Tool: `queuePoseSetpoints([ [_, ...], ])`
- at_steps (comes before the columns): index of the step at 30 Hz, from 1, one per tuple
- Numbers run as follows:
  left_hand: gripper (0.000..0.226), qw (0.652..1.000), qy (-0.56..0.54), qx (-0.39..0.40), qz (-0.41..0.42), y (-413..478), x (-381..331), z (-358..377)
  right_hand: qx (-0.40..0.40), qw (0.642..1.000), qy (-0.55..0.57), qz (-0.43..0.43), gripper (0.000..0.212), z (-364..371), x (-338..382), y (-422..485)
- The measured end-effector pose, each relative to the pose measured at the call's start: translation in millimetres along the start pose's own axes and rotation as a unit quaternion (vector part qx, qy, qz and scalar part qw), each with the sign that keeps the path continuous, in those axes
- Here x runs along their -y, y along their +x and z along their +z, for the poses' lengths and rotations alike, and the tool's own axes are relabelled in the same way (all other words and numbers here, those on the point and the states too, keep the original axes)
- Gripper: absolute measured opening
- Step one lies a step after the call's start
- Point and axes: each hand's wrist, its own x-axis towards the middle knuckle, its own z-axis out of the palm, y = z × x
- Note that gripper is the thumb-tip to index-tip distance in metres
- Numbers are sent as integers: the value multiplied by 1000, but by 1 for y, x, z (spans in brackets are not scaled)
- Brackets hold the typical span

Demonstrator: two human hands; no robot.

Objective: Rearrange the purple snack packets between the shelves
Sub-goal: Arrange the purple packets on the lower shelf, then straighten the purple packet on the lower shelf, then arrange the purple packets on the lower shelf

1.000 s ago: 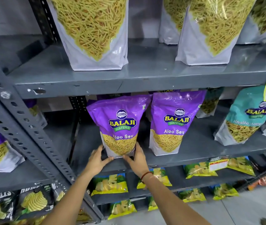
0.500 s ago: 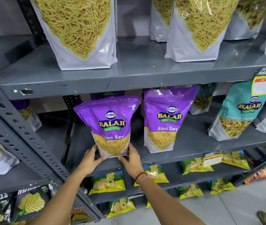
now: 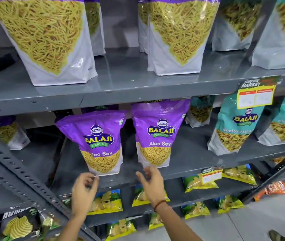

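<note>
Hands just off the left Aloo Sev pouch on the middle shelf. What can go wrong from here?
1. The left purple pouch stands near the middle shelf front edge; with both hands off it, it may tip forward.
2. The left hand sits just under its base; a brush could shift it.
3. The right hand is blurred close to the right purple pouch and might knock it.
</note>
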Motion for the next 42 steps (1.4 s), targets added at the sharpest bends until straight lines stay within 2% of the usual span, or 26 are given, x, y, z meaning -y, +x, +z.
queuePoseSetpoints([
  [3,33,994,22,98,49,-25,-23,39,-93,996,14,3,32,-37,-20,8],
  [5,33,987,21,139,72,-27,-43,64,-103,995,10,2,39,-59,-24,20],
  [6,33,986,16,147,77,-25,-51,76,-87,996,13,12,49,-68,-25,28],
  [9,62,983,25,175,57,-9,-71,105,-6,999,-6,37,94,-88,-26,53],
  [11,77,977,30,209,23,2,-80,116,47,998,-30,33,110,-96,-26,66],
  [13,81,969,35,243,9,10,-82,125,90,994,-47,29,116,-100,-27,75],
  [18,68,974,58,220,-17,15,-85,138,149,987,-54,-3,108,-103,-29,87],
  [34,48,970,84,226,-17,8,-112,165,152,987,-56,18,85,-134,-34,107],
  [42,45,963,103,247,-18,12,-115,160,159,983,-84,31,87,-133,-26,104],
])
